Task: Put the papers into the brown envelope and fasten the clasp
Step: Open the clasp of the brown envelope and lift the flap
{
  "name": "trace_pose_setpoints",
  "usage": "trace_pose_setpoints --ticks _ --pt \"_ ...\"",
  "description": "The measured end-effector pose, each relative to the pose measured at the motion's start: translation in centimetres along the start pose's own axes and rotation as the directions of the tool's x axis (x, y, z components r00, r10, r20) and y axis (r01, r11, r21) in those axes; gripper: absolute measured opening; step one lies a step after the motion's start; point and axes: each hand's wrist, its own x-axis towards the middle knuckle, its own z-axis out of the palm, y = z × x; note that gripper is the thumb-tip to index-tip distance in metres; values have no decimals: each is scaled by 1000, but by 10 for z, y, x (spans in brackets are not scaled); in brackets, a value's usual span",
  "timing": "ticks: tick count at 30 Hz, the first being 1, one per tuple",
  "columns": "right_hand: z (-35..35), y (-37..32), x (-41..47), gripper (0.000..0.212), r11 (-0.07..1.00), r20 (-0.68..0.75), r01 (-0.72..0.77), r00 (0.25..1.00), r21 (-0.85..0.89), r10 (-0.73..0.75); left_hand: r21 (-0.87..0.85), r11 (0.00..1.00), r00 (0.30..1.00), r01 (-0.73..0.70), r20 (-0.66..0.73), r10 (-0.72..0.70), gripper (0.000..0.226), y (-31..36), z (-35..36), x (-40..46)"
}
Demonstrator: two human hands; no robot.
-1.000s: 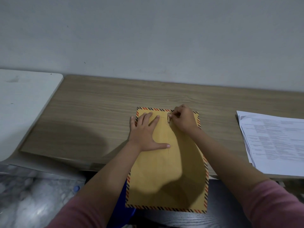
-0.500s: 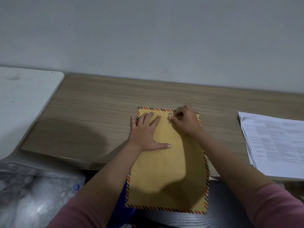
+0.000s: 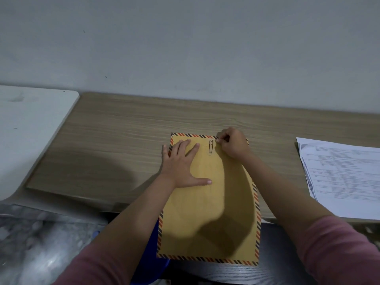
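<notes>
Head view looks down on a wood-grain tabletop [image 3: 115,140] set against a pale wall. Lying lengthwise on it is the brown envelope [image 3: 207,206], edged with red and dark diagonal stripes; its far end rests on the wood, while its near end juts out past the front edge of the tabletop. The left hand [image 3: 183,163] lies flat on the upper left part of the envelope, fingers spread and palm down, thumb stretched out to the right. The right hand [image 3: 233,144] is curled at the far end of the envelope, its fingertips [image 3: 218,140] pinched on a thin metal prong of the clasp [image 3: 211,146], which sits near the middle of the top edge, just right of the left hand's fingers. Both forearms come in from the bottom, in pink sleeves [image 3: 339,249]. Well apart to the right, a stack of printed papers [image 3: 341,175] lies on the tabletop, its sheets slightly fanned. A white surface [image 3: 30,128] adjoins the tabletop on the left.
</notes>
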Motion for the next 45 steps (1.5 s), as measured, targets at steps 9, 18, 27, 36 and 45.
trace_pose_setpoints --ticks 9,18,27,36,45 --pt "8 4 -11 28 998 -55 -13 998 61 16 -13 1000 1000 4 -26 -4 125 0 2 1" --pt "18 11 -17 13 983 -114 29 993 181 -8 3 996 991 -87 -99 87 74 -1 -15 41" --pt "22 18 -6 9 987 -167 153 976 59 -141 -156 981 974 -116 -212 81 65 -4 5 52" --pt "26 22 0 9 971 -207 239 951 14 -231 -124 982 954 -146 -280 106 58 -1 9 48" --pt "22 21 2 8 975 -164 177 974 137 -153 -83 984 955 -159 -264 132 51 -2 8 48"
